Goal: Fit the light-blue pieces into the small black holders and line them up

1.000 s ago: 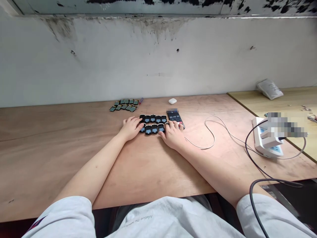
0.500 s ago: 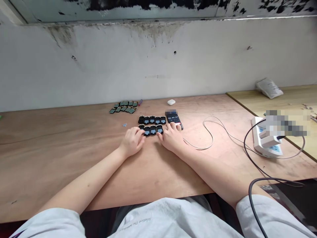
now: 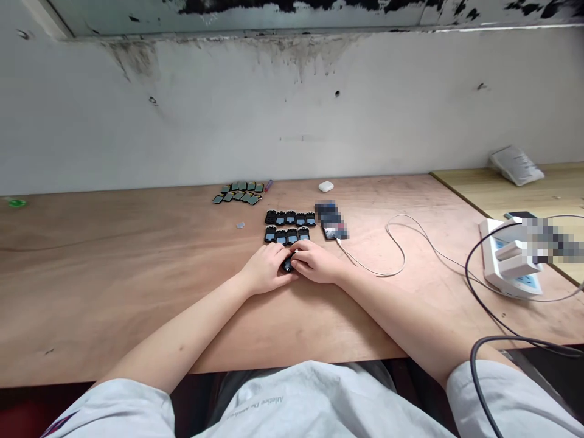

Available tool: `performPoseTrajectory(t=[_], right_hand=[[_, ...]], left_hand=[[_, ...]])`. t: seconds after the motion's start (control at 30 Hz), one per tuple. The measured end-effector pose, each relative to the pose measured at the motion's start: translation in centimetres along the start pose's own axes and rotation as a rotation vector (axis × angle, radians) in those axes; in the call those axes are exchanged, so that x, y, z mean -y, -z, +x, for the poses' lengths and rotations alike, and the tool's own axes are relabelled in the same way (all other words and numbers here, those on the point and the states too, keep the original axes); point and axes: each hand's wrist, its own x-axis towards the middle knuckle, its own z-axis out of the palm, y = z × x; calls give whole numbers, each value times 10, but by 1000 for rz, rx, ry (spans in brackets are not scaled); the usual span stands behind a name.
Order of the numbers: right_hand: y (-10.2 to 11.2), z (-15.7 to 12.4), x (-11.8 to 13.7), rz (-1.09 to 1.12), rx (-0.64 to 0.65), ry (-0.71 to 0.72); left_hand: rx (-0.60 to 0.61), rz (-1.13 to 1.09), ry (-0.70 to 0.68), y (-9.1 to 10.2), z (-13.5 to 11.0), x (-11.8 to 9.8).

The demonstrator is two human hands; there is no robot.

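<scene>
My left hand (image 3: 270, 267) and my right hand (image 3: 316, 261) meet just in front of two rows of small black casings. Between their fingers is one dark casing (image 3: 287, 264), mostly covered by the fingers and held from both sides close to the tabletop. Right behind the hands lies the nearer row of black casings (image 3: 292, 237), with light blue-grey inserts showing. Behind that runs a second row of similar casings (image 3: 291, 218). A small pale piece (image 3: 240, 225) lies to the left of the rows.
Grey-green screen-like panels (image 3: 246, 197) lie at the back, beside a purple tool (image 3: 269, 185). A white earbud case (image 3: 325, 187) and a phone (image 3: 329, 219) on a white cable (image 3: 403, 255) are to the right. A power strip (image 3: 495, 267) with a black cable stands farther right.
My hands have come together from the two ends of the nearer row and now hold a black casing between them. The view has shifted slightly left.
</scene>
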Motion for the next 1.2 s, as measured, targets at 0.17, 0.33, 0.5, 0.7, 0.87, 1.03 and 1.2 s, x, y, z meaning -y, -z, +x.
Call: performPoseTrajectory(t=[0.17,0.33,0.5,0.7,0.87,1.03,1.2], right_hand=[[0,-2,0,62,-54,-4],[3,-5,-1,-1,-210,-29],[2,-5,-5,-12,-216,-15],[1,-4,-6,-16,-188,-19],[1,-3,-6,-1,-200,-5],[2,-2,-5,-5,-180,-26],[3,-2,-6,-27,-161,-24]], left_hand=[[-128,-116,10,-6,-2,5],[-386,-254,213,-4,-2,36],[-679,-560,700,2,5,99],[-875,-829,942,6,3,141],[-723,-544,799,7,-4,131],[-321,36,403,2,-5,103],[-201,128,331,0,-3,86]])
